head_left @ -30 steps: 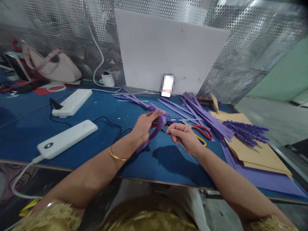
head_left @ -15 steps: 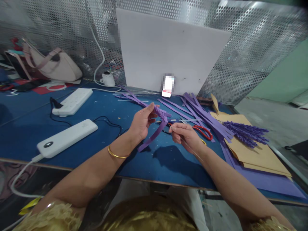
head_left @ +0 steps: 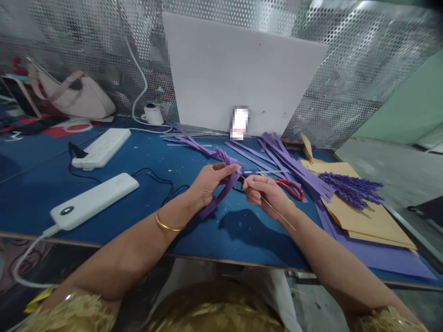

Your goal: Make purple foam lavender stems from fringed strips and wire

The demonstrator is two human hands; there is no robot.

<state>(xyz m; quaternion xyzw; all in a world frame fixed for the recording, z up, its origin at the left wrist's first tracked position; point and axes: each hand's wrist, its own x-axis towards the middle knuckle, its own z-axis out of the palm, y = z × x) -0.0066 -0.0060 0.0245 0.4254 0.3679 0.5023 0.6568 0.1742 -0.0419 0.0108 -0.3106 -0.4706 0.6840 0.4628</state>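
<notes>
My left hand [head_left: 209, 180] pinches a purple strip [head_left: 227, 188] between thumb and fingers, close to where the strip meets the wire's end. The strip's loose end hangs down toward the table, and a curled, fringed stretch [head_left: 222, 155] shows beyond my thumb. In my right hand [head_left: 263, 190], closed fingertips grip a thin wire [head_left: 281, 214], which slants back over the wrist. Whether the strip is paper or foam I cannot tell. Just behind my right hand lie red-handled scissors [head_left: 291, 189], partly hidden.
Purple strips [head_left: 294, 161] lie at the back right. Brown paper [head_left: 367, 221] carries a bunch of purple flower sprigs [head_left: 351, 188]. On the left are a power bank [head_left: 95, 201] and a power strip [head_left: 103, 148]. A lit phone [head_left: 239, 123] leans against a white board [head_left: 242, 69].
My left hand has shifted down and right along the purple strip, its thumb now near the wire's end. The curled part shows more above the thumb. My right hand barely moved.
</notes>
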